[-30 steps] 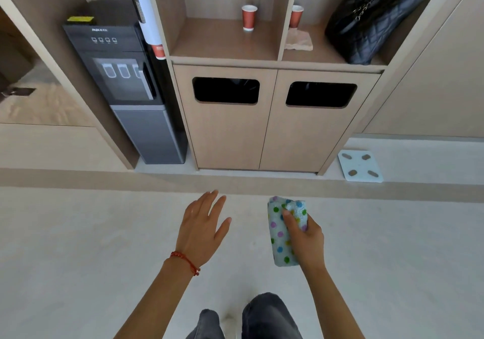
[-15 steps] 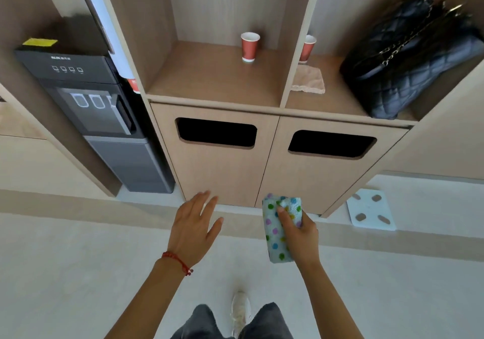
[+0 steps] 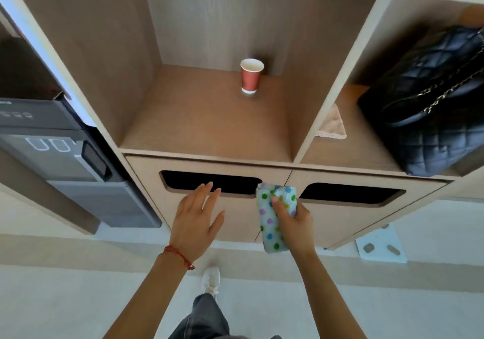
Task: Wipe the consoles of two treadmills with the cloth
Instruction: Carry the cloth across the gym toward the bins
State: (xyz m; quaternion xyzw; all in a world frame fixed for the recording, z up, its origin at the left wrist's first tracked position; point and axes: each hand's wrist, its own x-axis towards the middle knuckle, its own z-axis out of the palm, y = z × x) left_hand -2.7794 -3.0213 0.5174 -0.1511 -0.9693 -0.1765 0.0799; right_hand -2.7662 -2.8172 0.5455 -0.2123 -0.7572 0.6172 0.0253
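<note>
You face a wooden cabinet (image 3: 209, 118), no treadmill console in view. Your right hand (image 3: 293, 223) grips the folded dotted cloth (image 3: 272, 220), its long axis running away from you. Your left hand (image 3: 195, 223) hangs empty beside it, fingers spread.

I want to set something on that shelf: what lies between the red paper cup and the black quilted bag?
In the head view, an upright cabinet divider separates the red paper cup from the black quilted bag; a beige cloth lies on the bag's side.
</note>
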